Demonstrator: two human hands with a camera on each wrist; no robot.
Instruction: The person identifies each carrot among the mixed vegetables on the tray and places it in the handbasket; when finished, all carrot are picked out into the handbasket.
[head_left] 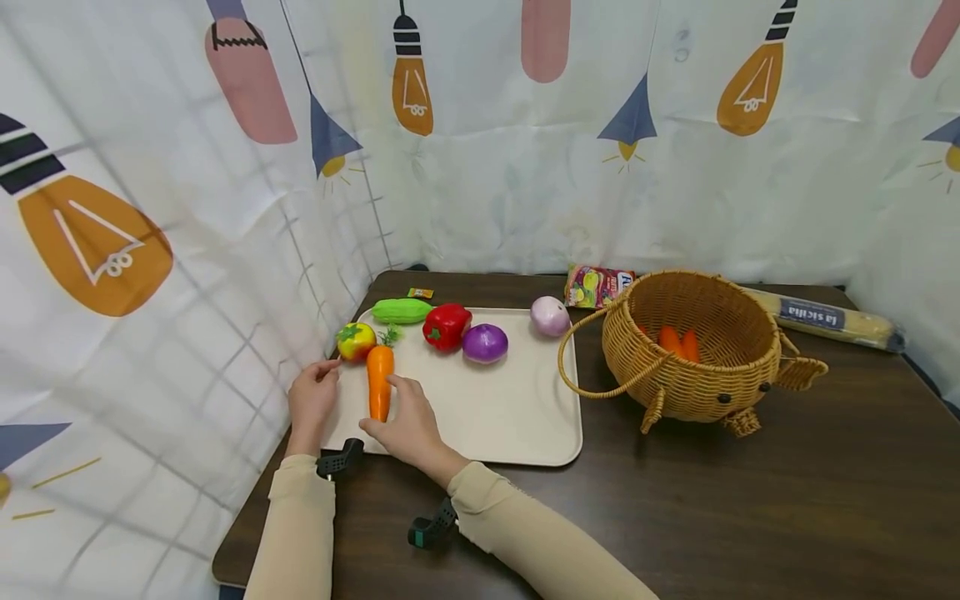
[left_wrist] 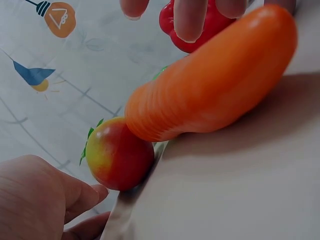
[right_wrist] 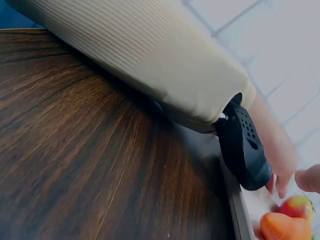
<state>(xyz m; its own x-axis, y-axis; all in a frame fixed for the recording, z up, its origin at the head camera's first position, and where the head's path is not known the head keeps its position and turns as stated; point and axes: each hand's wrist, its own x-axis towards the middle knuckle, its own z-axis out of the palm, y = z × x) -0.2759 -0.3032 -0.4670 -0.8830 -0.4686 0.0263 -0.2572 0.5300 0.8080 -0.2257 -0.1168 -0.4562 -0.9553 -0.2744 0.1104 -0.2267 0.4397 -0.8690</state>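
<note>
My right hand [head_left: 408,421] reaches over the orange carrot [head_left: 380,383], thumb near its tip and fingers spread along its right side. In the left wrist view, those fingertips [left_wrist: 190,25] hang above the carrot [left_wrist: 215,75], apart from it. My left hand [head_left: 313,400] is at the left edge of the cream tray [head_left: 510,425], fingers loosely bent and holding nothing visible. Its fingertips are close beside a round red-and-yellow fruit [left_wrist: 120,155] with green leaves. The carrot lies on the tray next to that fruit, its leafy top pointing away from me.
Also on the tray are a green gourd [head_left: 401,311], a red bell pepper [head_left: 447,327], a purple onion [head_left: 485,343] and a pale onion [head_left: 550,317]. Right of it stands a wicker basket [head_left: 690,392] holding carrots [head_left: 678,343]. Behind are a snack packet [head_left: 596,287] and a pasta pack [head_left: 832,318].
</note>
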